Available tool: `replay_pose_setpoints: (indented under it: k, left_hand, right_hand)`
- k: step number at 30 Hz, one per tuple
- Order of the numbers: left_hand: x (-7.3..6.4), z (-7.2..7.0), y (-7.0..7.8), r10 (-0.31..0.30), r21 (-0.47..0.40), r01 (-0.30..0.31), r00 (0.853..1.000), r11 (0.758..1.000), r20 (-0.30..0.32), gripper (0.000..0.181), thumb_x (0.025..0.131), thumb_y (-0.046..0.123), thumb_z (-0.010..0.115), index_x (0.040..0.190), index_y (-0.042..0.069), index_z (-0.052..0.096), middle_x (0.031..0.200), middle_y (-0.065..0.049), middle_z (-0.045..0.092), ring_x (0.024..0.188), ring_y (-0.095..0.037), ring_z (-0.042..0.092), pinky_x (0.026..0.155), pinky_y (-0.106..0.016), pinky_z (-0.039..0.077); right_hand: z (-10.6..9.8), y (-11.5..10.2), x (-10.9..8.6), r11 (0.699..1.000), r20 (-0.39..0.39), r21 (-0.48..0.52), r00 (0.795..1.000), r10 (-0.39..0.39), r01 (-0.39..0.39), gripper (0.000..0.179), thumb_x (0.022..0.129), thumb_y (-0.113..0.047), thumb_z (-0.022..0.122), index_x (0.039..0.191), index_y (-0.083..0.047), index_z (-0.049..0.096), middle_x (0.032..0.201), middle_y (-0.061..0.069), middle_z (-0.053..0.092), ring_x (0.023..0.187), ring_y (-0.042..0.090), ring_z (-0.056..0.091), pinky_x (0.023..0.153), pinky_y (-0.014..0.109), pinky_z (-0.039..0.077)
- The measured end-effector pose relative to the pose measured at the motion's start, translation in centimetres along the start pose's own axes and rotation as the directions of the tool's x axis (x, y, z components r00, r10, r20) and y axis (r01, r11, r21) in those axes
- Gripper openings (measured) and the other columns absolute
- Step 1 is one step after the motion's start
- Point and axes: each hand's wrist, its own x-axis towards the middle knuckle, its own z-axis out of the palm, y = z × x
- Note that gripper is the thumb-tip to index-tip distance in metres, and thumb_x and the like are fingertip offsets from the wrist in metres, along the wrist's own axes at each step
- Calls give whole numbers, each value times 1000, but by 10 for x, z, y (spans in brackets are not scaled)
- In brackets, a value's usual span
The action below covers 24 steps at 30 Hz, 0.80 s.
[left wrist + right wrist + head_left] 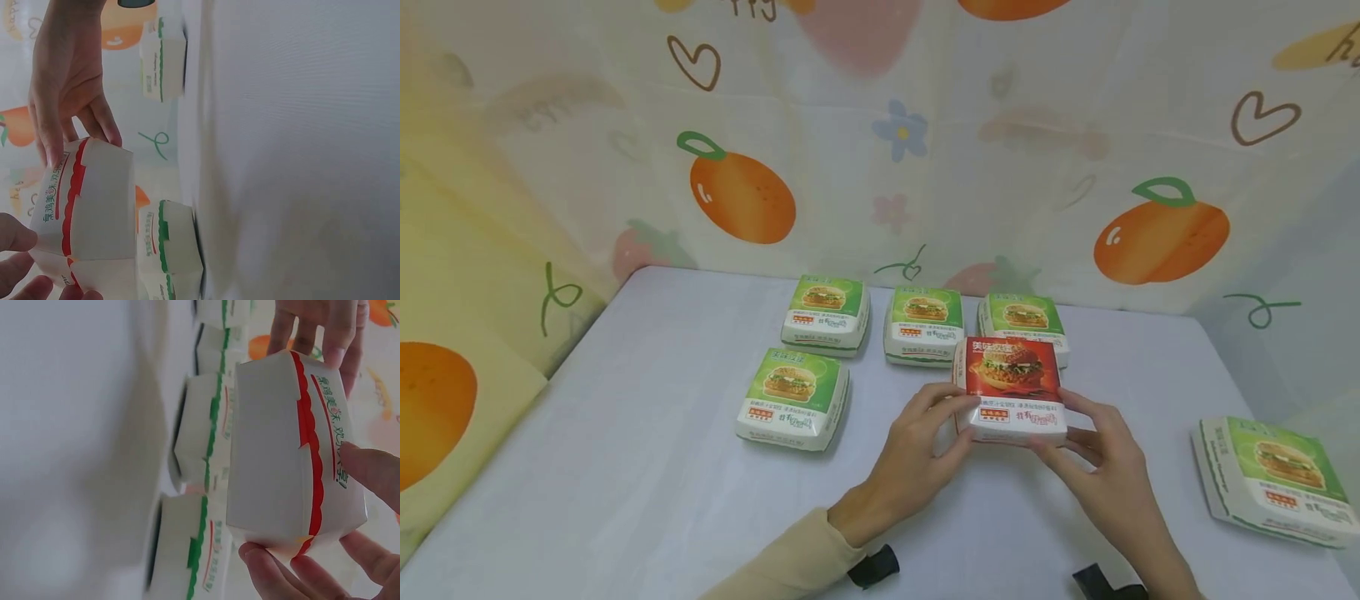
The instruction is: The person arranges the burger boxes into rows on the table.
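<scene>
A red-topped burger box (1011,392) with a white lower body is held up off the table in both hands. My left hand (917,450) grips its left side, fingers at the side and thumb near the front corner. On the opposite side my right hand (1108,475) holds the box, its thumb on the front face. Both wrist views show the closed box (275,444) apart from the tabletop, its red scalloped flap edge facing me. Just behind it stands a green burger box (1022,312), partly hidden by the red one.
Two more green burger boxes (826,312) (925,321) stand in the back row. Another green box (792,396) sits in front at the left, and one more green box (1277,479) lies at the right edge. A white cloth covers the table (625,467); a printed curtain (835,150) hangs behind.
</scene>
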Motion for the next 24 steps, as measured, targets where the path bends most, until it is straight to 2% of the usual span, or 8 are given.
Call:
replay_pose_setpoints:
  k: [3, 7, 14, 24]
  left_hand:
    - [-7, -6, -4, -13, 4, 13, 1000, 1000, -17, 37, 90, 8, 71, 126, 8, 65, 129, -4, 57, 122, -14, 55, 103, -30, 51]
    - [-15, -12, -8, -44, 14, 44, 998, 999, -37, 36, 89, 7, 71, 125, 9, 66, 127, -3, 57, 119, -13, 56, 101, -30, 53]
    - [-28, -18, -13, -102, 26, 104, 992, 994, -70, 34, 89, 7, 71, 123, 10, 67, 124, -3, 59, 115, -11, 58, 99, -31, 54]
    - [-46, -23, -22, -112, 91, 126, 983, 988, -145, 35, 84, 3, 72, 119, 11, 69, 120, -2, 60, 114, -13, 59, 98, -33, 53]
  right_hand:
    - [6, -3, 0, 1000, 25, 11, 1000, -17, 17, 66, 85, -14, 79, 143, -8, 48, 129, 12, 53, 102, 33, 68, 84, 13, 54]
    - [16, -6, 1, 999, 55, 28, 998, -36, 35, 64, 85, -15, 79, 141, -8, 50, 127, 11, 54, 101, 30, 68, 85, 31, 59]
    - [30, -7, 2, 994, 99, 88, 993, -66, 57, 64, 84, -16, 80, 140, -7, 50, 126, 12, 55, 100, 28, 69, 84, 34, 60]
    - [50, -7, -3, 990, 172, 139, 984, -42, 18, 61, 83, -19, 80, 137, -10, 52, 124, 11, 56, 98, 23, 70, 84, 30, 60]
